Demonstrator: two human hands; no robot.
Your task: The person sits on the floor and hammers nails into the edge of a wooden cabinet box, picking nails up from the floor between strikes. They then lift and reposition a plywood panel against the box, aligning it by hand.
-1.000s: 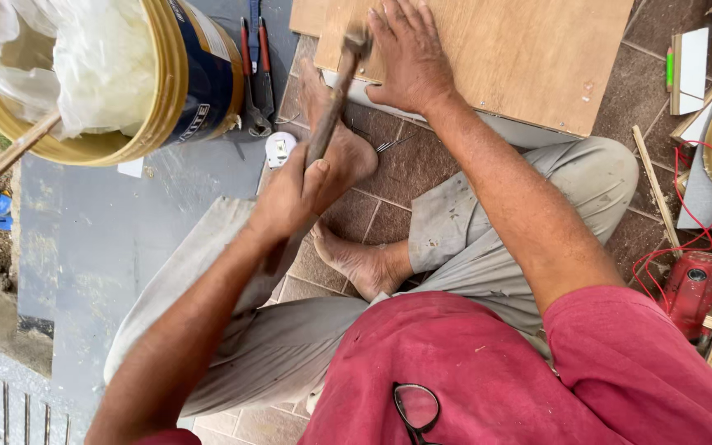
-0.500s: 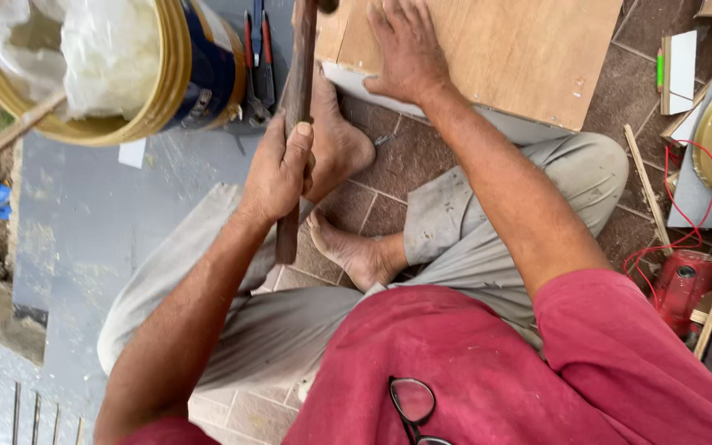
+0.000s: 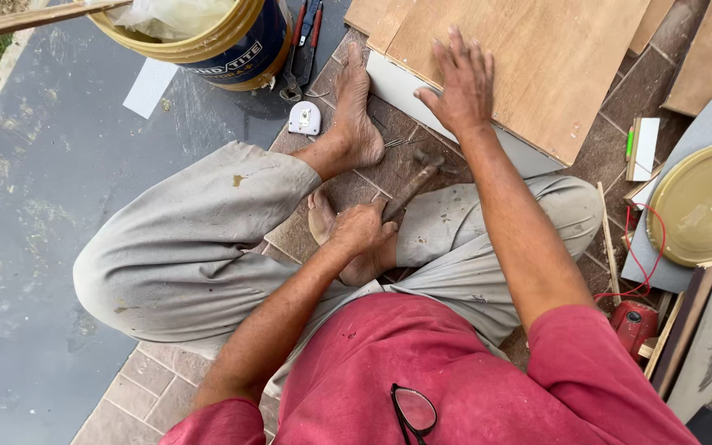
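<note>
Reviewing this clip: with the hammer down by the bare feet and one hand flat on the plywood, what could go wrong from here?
1. The left hand holds the wooden-handled hammer right beside the bare feet; a slip might strike toes.
2. Thin loose nails lie on the brown floor tiles next to the foot and could prick it.
3. The right hand rests flat on the light plywood board; its fingers may sit under a later blow.

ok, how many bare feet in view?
2. One foot stretched toward the plywood board; the other foot tucked under the left hand holding the hammer.
</note>
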